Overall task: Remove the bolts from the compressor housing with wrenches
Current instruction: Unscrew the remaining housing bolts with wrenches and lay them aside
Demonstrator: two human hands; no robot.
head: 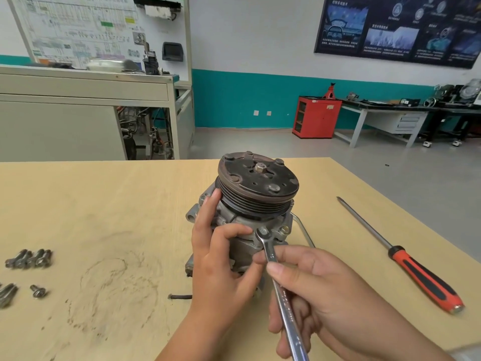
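Lower right, my right hand (320, 290) curls its fingers (294, 252) round the wrench (286, 308), ring end on a housing bolt (263, 231); my left hand (218, 267) grips the compressor (260, 188) at centre.

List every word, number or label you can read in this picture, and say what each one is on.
No text here can be read with certainty.
On the wrench: stamped marks on the shank, blurred.
On the dark wall poster: headings and captions, too small.
On the white diagram board: labels, too small.
On the red cabinet: a small sticker, unreadable.
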